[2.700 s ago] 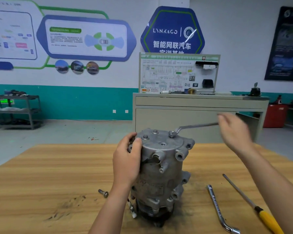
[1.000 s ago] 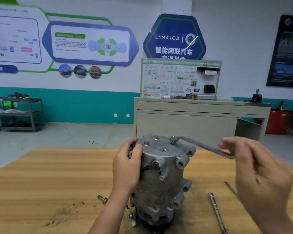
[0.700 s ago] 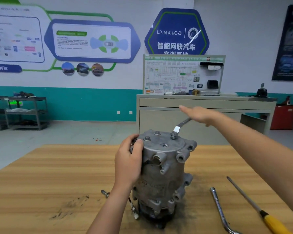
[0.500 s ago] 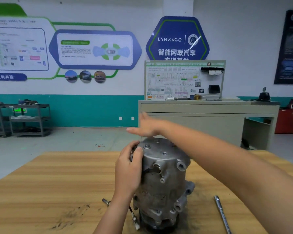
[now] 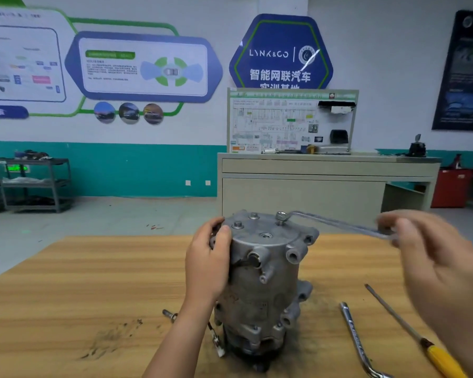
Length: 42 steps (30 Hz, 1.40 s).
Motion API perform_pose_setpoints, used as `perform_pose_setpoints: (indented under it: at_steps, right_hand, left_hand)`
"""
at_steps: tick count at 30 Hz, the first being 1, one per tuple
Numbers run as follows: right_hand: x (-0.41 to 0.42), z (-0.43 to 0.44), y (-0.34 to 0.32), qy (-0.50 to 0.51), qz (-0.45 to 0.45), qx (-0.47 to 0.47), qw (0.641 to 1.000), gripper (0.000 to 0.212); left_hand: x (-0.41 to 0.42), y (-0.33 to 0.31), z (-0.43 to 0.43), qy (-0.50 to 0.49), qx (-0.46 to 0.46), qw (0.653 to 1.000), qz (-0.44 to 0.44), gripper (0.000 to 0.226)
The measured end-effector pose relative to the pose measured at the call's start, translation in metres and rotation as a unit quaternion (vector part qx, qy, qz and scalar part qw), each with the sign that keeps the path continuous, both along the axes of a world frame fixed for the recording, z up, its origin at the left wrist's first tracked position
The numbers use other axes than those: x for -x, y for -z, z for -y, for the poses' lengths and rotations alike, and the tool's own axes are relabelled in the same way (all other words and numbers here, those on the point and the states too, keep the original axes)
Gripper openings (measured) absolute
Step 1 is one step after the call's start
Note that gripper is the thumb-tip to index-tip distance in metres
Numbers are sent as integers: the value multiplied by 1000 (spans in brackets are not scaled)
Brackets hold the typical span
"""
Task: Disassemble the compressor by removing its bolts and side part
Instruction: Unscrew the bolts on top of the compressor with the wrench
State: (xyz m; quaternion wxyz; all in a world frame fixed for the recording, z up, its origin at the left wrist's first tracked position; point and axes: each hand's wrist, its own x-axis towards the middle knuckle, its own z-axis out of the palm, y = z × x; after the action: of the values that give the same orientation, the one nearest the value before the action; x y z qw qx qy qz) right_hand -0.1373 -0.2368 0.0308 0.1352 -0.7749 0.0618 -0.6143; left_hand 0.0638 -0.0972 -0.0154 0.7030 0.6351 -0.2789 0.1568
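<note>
The compressor (image 5: 260, 282) is stood upright at the middle of the table (image 5: 66, 282), with 3 bolts (image 5: 254, 215) seen in its top plate. Its upper left edge is gripped by the left hand (image 5: 208, 266). The wrench (image 5: 339, 225) is seated on the rightmost of them, its handle end pinched by the blurred right hand (image 5: 434, 257). A bolt head could be rounded if the ring is tilted; the compressor could be tipped if the left grip is slackened.

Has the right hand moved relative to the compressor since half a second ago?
Yes. The right hand has swung from above the far left edge of the compressor to well right of it, now gripping the wrench handle.
</note>
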Motion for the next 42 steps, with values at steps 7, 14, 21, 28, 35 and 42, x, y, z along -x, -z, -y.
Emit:
perform_pose_setpoints:
  at_steps: [7,14,21,28,35,42]
  right_hand:
    - [-115,81,-48,95,-325,-179,924,65]
    - [-229,-7,-76,-117,-526,-138,831,89]
    - [-153,-92,-56,-130,-402,255,870,48]
    - [-43,-22,-18,-332,-54,-127,933,36]
    - [-144,77,-22,-100,-39,-458,882,17]
    - [-220,9,-80,5,-470,-37,882,14]
  left_hand:
    - [5,-2,0,-2,-7,1000,-13,18]
    - [6,-4,-1,-14,-11,1000,-7,18]
    - [10,-6,2,-31,-2,997,77,33]
    - [-1,0,0,-3,-15,1000,0,19]
    - [1,-1,0,-5,-8,1000,4,17]
    - [-2,-1,0,5,-3,1000,7,17]
